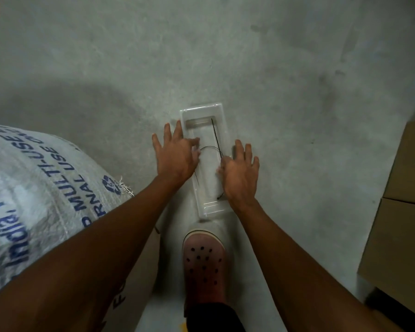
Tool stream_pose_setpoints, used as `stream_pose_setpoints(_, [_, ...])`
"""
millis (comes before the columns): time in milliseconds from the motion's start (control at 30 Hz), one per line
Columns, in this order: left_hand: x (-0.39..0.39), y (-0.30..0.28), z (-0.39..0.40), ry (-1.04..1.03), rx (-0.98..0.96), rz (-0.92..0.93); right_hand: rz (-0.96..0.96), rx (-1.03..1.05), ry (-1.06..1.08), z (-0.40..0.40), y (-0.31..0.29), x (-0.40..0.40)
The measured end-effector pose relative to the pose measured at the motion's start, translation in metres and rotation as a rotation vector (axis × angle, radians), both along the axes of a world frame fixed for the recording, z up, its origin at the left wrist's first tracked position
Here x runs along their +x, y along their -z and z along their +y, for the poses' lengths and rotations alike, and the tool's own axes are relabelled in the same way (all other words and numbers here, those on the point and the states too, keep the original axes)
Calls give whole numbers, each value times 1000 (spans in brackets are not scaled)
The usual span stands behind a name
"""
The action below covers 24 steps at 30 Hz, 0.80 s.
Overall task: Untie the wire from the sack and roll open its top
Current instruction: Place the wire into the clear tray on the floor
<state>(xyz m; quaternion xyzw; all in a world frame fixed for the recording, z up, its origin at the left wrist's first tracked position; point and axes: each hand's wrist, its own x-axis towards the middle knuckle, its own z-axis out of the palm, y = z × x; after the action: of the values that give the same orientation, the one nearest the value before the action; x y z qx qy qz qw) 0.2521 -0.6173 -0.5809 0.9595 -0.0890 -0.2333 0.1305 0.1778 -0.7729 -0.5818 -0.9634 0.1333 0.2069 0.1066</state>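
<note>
A thin black wire (215, 137) lies curled inside a clear plastic tray (222, 116) on the concrete floor. My left hand (175, 154) hovers over the tray's left rim with fingers spread, its thumb and forefinger close to the wire's loop. My right hand (240, 173) is spread over the tray's right rim, touching or just above the wire. Neither hand clearly pinches the wire. The white woven sack (41, 188) with blue print stands at my left, partly behind my left forearm. Its top is out of view.
My foot in a pink perforated clog (204, 264) stands just below the tray. Brown cardboard boxes (403, 212) are stacked along the right edge. Grey concrete floor (225, 56) stretches ahead beyond the tray.
</note>
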Motion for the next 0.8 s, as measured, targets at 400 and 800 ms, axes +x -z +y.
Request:
stream_pose_setpoints(400, [0,-96,57,200,33,216,78,364,-35,-13,-98,-11])
stream_pose_setpoints(800, [13,-380,208,201,81,149,104,458,-383,102,-358,58])
